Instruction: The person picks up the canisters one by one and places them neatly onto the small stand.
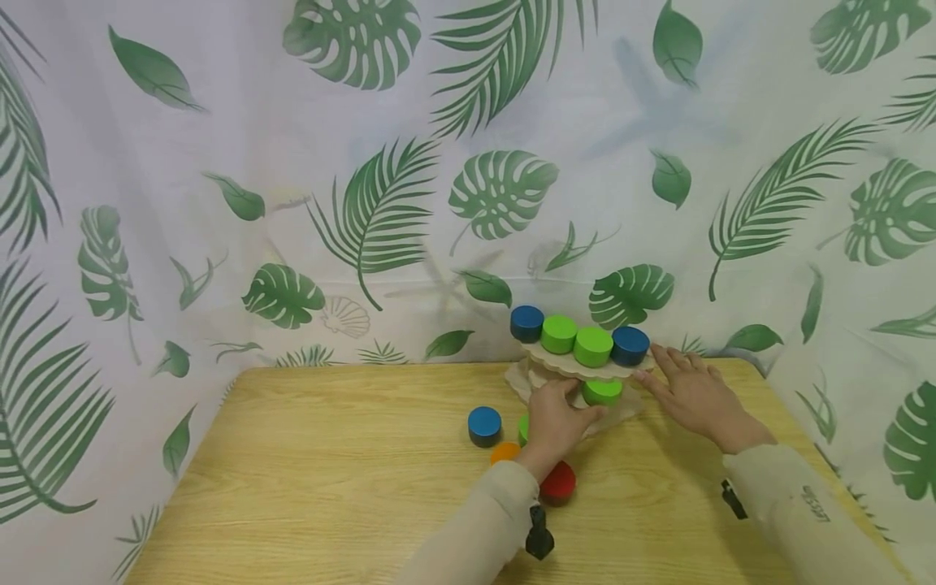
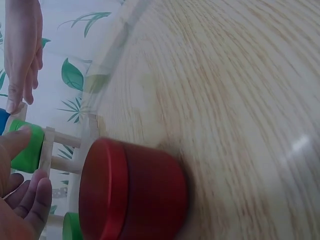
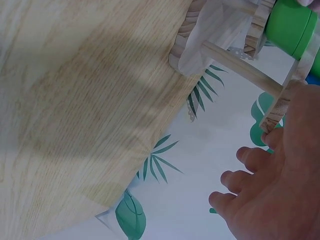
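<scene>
A light wooden tiered stand [image 1: 578, 366] rises at the back right of the table, with two green and two blue round tins in a row on its upper shelf. My left hand [image 1: 557, 418] reaches to the lower tier. Between its thumb and fingers it holds a green round tin [image 1: 603, 392], which stands at the shelf's front edge [image 2: 46, 150]. At the upper shelf's right end, my right hand [image 1: 698, 396] touches the wood with thumb and forefinger, its other fingers extended, as the right wrist view shows. My left hand partly hides the stand's lower part.
Left of the stand, a blue tin [image 1: 485, 426] sits on the wooden table [image 1: 329, 471]. An orange tin [image 1: 506, 452], a red tin [image 1: 559, 484] and another green tin [image 1: 522, 430] lie close to my left wrist, partly covered. A leaf-patterned cloth [image 1: 409, 325] hangs behind the table.
</scene>
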A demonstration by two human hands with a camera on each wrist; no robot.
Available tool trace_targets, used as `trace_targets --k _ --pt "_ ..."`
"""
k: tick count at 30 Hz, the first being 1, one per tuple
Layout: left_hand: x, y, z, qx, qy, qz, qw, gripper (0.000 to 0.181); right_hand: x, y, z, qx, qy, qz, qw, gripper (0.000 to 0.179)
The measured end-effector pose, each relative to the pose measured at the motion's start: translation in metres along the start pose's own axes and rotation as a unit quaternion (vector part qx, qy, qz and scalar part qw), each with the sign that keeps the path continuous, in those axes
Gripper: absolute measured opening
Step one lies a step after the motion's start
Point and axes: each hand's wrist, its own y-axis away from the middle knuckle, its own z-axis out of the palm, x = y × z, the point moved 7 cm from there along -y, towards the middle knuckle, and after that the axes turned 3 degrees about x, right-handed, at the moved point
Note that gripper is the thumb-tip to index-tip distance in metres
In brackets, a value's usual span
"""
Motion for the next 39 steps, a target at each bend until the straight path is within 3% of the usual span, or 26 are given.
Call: trace_targets --k 8,14,21,30,36,39 --pt "-0.009 0.001 -0.007 -0.034 0.069 -0.010 0.9969 0.047 0.000 0.000 -0.001 0.003 -0.005 -0.004 1.0000 0.083" --pt "-0.009 0.008 -0.016 -0.051 0.077 -0.001 0.9957 0.044 0.000 0.002 -0.001 0.006 -0.011 -0.006 0.9999 0.082" --pt "-0.012 0.020 -0.029 -0.086 0.109 -0.020 0.9902 0.043 0.000 0.003 -0.001 0.010 -0.017 -0.009 0.9998 0.081" --pt "-0.031 0.027 -0.075 -0.129 0.125 -0.008 0.9836 0.048 -0.004 0.002 -0.001 0.012 -0.011 -0.014 0.9998 0.080" --pt "-0.056 0.026 -0.111 -0.129 0.124 -0.009 0.9838 0.050 -0.004 0.001 -0.001 0.009 -0.008 -0.013 0.9998 0.080" --pt "-0.067 0.025 -0.122 -0.124 0.125 -0.007 0.9844 0.051 -0.004 0.001 -0.001 0.007 -0.011 -0.012 0.9998 0.080"
